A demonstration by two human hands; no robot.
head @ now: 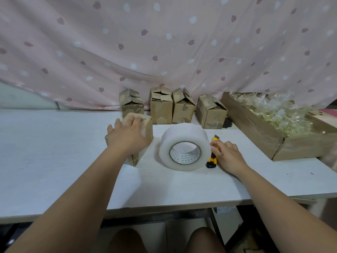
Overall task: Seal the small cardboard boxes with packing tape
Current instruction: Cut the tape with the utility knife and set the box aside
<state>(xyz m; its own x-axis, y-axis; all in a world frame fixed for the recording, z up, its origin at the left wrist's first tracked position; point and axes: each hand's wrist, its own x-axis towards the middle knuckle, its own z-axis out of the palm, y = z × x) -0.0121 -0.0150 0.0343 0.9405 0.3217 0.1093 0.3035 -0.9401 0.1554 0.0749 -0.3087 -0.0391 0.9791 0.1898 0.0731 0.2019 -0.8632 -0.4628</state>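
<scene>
A small cardboard box stands on the white table, left of centre. My left hand rests on top of it with the fingers spread over the lid. A wide roll of clear packing tape lies on its side in the middle of the table. Just right of the roll, my right hand grips a yellow utility knife that lies on the table. Several more small cardboard boxes with loose flaps stand in a row behind.
A long cardboard tray filled with crinkled clear plastic wrapping sits at the back right. A pink patterned curtain hangs behind the table. The table's front edge runs close to my knees.
</scene>
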